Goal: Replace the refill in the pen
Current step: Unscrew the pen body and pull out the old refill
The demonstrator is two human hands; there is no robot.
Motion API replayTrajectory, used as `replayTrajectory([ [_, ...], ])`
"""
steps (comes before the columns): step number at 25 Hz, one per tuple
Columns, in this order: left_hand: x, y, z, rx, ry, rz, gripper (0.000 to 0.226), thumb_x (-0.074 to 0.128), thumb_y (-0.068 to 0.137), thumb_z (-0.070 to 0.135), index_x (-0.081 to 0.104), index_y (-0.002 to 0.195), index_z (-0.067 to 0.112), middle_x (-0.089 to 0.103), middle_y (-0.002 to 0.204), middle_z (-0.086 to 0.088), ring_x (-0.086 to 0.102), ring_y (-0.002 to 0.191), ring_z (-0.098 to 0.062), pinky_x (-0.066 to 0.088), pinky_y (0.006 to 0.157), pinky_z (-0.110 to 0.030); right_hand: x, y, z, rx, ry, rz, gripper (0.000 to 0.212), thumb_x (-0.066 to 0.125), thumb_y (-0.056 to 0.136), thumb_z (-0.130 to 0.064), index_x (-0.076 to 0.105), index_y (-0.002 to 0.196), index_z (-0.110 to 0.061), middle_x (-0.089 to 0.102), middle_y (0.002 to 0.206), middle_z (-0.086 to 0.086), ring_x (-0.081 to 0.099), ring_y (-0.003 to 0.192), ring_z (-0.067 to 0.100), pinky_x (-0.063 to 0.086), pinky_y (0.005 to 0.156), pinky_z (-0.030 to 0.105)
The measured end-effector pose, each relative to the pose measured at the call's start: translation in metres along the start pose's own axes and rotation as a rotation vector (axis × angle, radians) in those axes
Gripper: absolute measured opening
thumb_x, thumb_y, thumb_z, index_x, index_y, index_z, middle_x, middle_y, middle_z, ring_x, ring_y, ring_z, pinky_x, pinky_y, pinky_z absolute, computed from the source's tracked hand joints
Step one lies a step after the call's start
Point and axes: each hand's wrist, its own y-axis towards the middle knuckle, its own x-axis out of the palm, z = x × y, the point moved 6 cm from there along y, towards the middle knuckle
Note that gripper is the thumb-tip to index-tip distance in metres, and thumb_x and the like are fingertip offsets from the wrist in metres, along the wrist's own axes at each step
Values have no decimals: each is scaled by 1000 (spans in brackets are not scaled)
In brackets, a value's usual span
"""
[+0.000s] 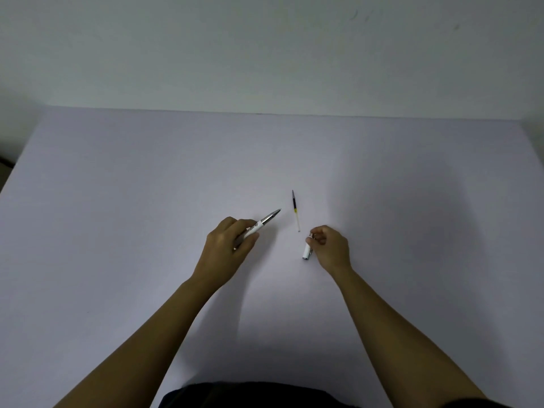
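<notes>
My left hand (228,245) grips a white pen body (263,222) with a silver front section, its tip pointing up and to the right, lifted a little over the table. A thin refill (295,209), dark at the far end, yellowish in the middle and clear at the near end, lies free on the table between my hands. My right hand (331,248) pinches the silver end of a short white pen piece (307,251), whose other end rests on or hangs near the table.
The work surface is a pale lilac table (147,201) that meets a plain wall at the back. The table's left and right edges are in view. A dark garment (250,396) shows at the bottom edge.
</notes>
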Motion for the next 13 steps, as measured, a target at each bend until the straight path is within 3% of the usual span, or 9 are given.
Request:
replayTrajectory([
  [5,2,4,3,0,-3,-21,20,66,85,12,67,104,12,56,76,3,51,63,-13,34,60,-4,1,1,7,-9,-7,39,23,67,82,-12,66,103,-3,70,100,15,64,88,23,48,83,29],
  [9,3,4,-1,-85,-101,-85,22,61,89,20,65,111,21,64,79,4,58,67,-15,43,63,-15,-9,3,2,-25,-38,21,30,66,84,-20,63,110,-4,65,108,15,63,93,24,46,87,29],
  [11,1,5,3,-56,-79,-104,24,58,91,20,63,114,21,63,79,3,56,66,-11,39,62,-9,-22,5,-10,-88,-110,57,29,61,88,-24,64,110,-5,63,111,17,62,101,29,45,88,30],
  [13,-3,6,6,-26,-23,-97,26,55,92,18,61,117,16,62,83,2,53,67,-8,36,61,-3,-40,1,-39,-186,-127,90,26,53,92,-23,65,109,-7,65,111,16,63,102,27,41,83,20],
])
